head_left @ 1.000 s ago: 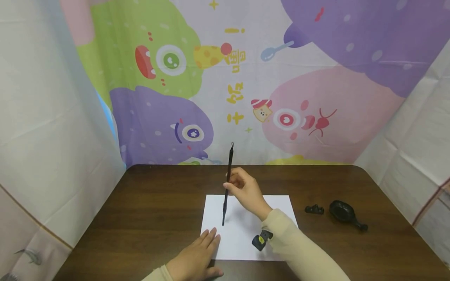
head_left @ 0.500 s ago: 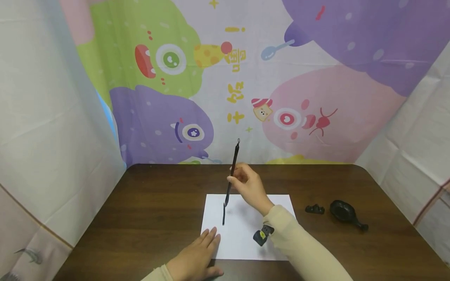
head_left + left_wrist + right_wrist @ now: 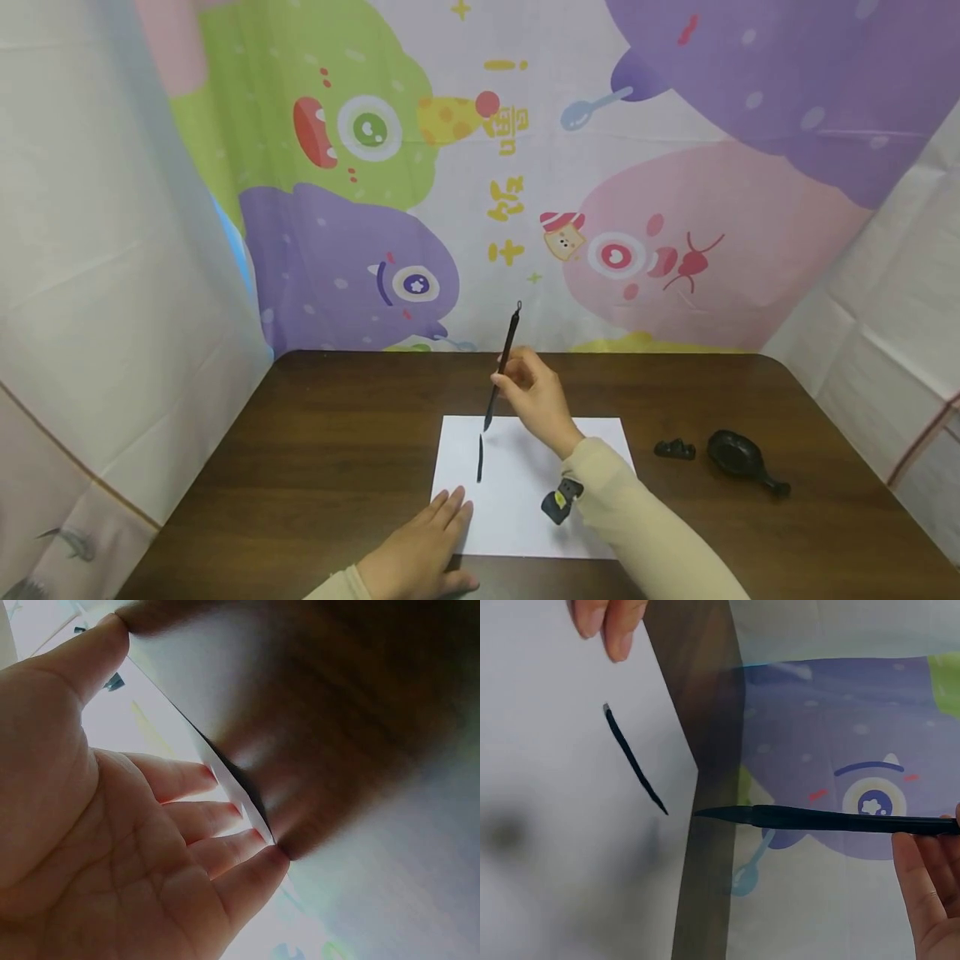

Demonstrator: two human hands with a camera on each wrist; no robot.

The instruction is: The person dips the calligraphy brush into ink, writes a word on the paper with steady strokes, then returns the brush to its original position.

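My right hand pinches a black ink brush between thumb and fingers, its shaft leaning a little to the right. The brush's pointed tip hovers over the far left part of a white sheet of paper. One black ink stroke runs down the paper just below the tip; the right wrist view shows it tapering at one end. My left hand lies with fingers straight at the paper's lower left edge. In the left wrist view the fingertips press down at the sheet's edge.
To the right of the paper on the brown wooden table stand a small black brush rest and a black ink dish with a handle. A cartoon-printed curtain hangs behind the table's far edge.
The brush tip has moved from the stroke's lower end up and to the right, lifting off the paper and uncovering the black stroke. My left hand has stayed in place.
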